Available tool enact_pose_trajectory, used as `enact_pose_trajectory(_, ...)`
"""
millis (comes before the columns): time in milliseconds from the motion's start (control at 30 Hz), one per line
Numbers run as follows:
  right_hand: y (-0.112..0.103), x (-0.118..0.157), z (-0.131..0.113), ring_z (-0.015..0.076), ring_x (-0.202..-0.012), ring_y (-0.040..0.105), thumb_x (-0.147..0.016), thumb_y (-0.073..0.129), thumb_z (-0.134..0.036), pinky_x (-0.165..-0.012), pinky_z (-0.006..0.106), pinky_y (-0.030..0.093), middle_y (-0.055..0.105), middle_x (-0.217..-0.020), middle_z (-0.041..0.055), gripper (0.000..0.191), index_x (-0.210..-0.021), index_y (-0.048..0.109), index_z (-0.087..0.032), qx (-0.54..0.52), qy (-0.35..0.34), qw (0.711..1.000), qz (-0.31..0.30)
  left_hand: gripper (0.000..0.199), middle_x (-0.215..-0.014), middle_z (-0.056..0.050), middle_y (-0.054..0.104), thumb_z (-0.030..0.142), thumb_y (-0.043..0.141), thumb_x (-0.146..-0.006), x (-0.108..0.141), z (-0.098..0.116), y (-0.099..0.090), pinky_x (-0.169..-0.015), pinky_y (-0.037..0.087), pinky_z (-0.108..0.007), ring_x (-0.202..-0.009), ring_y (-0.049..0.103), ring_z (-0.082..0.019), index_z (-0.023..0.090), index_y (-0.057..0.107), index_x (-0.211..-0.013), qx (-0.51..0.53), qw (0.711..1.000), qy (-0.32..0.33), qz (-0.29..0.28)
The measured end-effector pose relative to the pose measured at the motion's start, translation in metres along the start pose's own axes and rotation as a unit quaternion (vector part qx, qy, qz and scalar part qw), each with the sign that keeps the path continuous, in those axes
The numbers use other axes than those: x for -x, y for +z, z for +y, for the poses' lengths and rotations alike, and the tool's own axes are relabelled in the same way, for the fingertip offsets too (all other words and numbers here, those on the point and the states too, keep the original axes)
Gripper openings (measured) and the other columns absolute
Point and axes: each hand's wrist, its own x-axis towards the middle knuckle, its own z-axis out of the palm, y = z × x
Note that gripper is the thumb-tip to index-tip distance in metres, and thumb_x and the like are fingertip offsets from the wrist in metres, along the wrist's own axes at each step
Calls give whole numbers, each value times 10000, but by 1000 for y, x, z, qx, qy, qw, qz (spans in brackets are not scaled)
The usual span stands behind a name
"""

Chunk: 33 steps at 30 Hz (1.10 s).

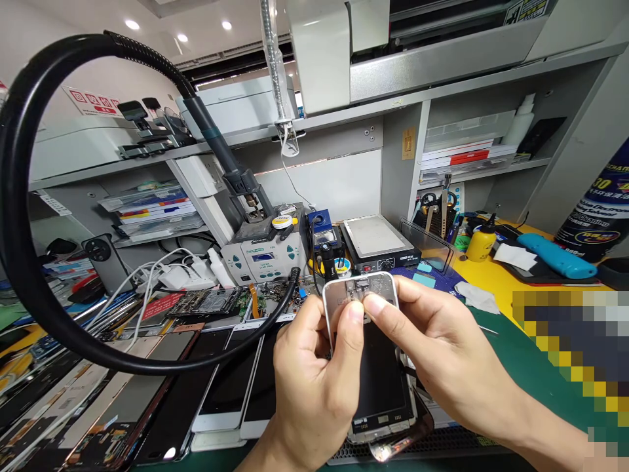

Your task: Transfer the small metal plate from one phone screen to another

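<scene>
Both my hands hold an opened phone (381, 373) upright in front of me, its light frame and dark inner face showing. My left hand (319, 370) is closed around its left edge, the thumb pressed on the upper part. From the right edge my right hand (437, 334) grips it, thumb tip close beside the other thumb near small metal parts at the top. My other fingers are mostly hidden behind the phone. Below its lower end lies a dark glossy piece (417, 419) with a bright reflection, partly covered by the phone.
A thick black hose (142, 367) loops across the left side. Several phones (221, 383) lie in rows there. Behind stand a soldering station (268, 255) and a flat heating plate (376, 236). At right are a yellow bottle (480, 242), a blue tool (555, 255) and a spray can (597, 210).
</scene>
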Motion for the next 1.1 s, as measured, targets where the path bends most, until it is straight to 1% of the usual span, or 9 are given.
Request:
enact_pose_trajectory(233,-1,2,1,169,-764,474,-1000,564,-367,-699,269,455,549,-828,4,212,-854,606,-220,-4,-1,1000,0,357,-646,55,313,370,581,-972,0,0,0,-513,382,-209,-571,366,-102,227,369,-724,5,1000,3,-4)
enact_pose_trajectory(367,0,0,0,169,-758,482,-996,569,-376,-692,270,455,549,-826,6,213,-858,610,-219,-4,-1,1000,-1,346,-651,53,324,364,578,-975,0,1,0,-524,386,-214,-579,362,-105,227,374,-731,8,1000,0,-7)
enact_pose_trajectory(500,-1,1,0,177,-789,509,-986,585,-371,-723,274,480,574,-848,12,191,-882,627,-217,-5,5,1000,-6,300,-674,47,371,338,558,-988,-1,1,1,-569,403,-221,-606,360,-110,227,398,-760,29,999,9,-22)
enact_pose_trajectory(600,-2,1,1,183,-810,523,-984,589,-362,-742,278,493,595,-869,19,174,-922,655,-213,-2,6,1000,-4,228,-705,34,439,310,554,-989,-3,1,1,-590,412,-224,-630,395,-118,226,450,-804,33,999,17,-28)
enact_pose_trajectory(733,-2,1,2,181,-808,520,-990,581,-361,-730,276,485,592,-868,17,176,-952,671,-214,-4,4,1000,-5,185,-713,30,479,296,565,-981,-3,1,2,-588,421,-217,-627,416,-116,221,491,-829,30,999,18,-21)
enact_pose_trajectory(900,-1,1,2,178,-798,512,-997,573,-364,-718,272,481,586,-858,13,182,-909,643,-220,-5,-2,1000,-1,212,-686,46,459,306,558,-986,-3,1,2,-622,449,-215,-604,402,-107,219,486,-806,-1,1000,21,-5)
enact_pose_trajectory(1000,0,0,2,178,-796,514,-996,576,-357,-742,275,495,585,-857,13,172,-904,632,-222,2,-7,1000,2,242,-665,57,437,309,555,-988,-2,0,2,-637,456,-213,-586,388,-101,220,467,-781,-26,999,28,6)
enact_pose_trajectory(1100,1,0,3,176,-789,516,-995,577,-358,-767,281,514,591,-853,15,182,-885,625,-221,7,-14,1000,6,251,-651,51,441,306,552,-984,-2,0,3,-623,449,-212,-626,467,-115,219,462,-767,-44,998,36,13)
